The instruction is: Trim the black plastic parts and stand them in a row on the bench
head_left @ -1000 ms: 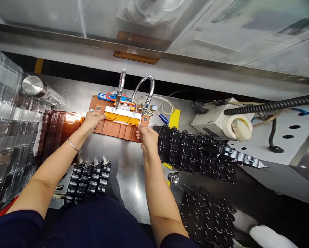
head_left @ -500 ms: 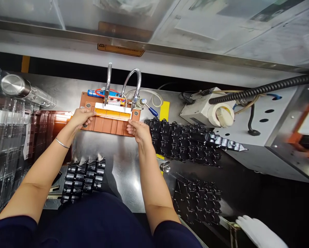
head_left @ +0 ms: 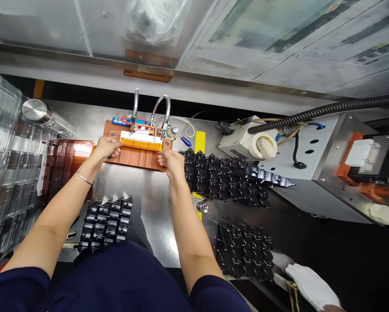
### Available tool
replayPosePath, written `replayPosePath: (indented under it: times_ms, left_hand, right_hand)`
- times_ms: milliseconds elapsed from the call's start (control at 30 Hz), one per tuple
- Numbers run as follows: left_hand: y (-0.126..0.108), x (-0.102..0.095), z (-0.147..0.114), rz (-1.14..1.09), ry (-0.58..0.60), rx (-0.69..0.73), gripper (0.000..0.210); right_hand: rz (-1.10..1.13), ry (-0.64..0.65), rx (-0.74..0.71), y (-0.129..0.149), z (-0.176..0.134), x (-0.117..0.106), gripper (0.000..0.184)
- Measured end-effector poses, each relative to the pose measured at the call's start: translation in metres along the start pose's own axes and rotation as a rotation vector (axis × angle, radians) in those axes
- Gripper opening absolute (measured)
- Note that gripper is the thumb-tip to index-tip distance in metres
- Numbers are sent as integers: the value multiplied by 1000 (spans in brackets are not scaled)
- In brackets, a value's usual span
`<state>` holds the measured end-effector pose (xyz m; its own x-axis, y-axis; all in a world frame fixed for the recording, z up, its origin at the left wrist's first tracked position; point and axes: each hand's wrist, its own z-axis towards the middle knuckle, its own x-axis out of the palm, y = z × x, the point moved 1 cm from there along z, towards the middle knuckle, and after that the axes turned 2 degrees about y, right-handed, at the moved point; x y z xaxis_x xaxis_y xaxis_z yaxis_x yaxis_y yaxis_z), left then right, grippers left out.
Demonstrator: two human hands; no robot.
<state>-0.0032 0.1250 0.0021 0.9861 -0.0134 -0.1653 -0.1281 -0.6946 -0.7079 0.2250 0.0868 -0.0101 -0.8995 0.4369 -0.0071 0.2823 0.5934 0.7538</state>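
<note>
A thin orange strip with rows of small dark marks is stretched between my hands over a brown fixture block. My left hand pinches its left end. At the right end, the thumb and fingers of my right hand pinch the strip's corner. Just behind the strip runs a white bar on the fixture. Two bendable metal nozzles reach down there, and a blue-handled lever sits at the fixture's right.
Black moulded trays lie to the right, with another black tray near my body. Clear plastic trays and a glass bottle stand left. A white machine is at right. Another person's white-gloved hand shows lower right.
The view has shifted slightly. Both hands keep their pinch on the orange strip, which now shows its dark marks more plainly. The white-gloved hand has come further into view.
</note>
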Motion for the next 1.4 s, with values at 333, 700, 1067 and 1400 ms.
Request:
replayPosePath:
  times_ms: [333,700,1067,1400]
  left_hand:
    - [6,0,10,-23,15,-37,24]
    - [-1,-3,13,-16,25,-31,24]
    - [-5,-6,13,-4,69,-61,24]
    - [-6,-7,11,11,71,-77,22]
  right_hand:
    - [11,-27,3,-10,10,2,20]
    - [14,-18,0,-14,12,0,18]
    - [-7,33,97,-7,16,-4,19]
    - [16,54,46,-12,15,-5,20]
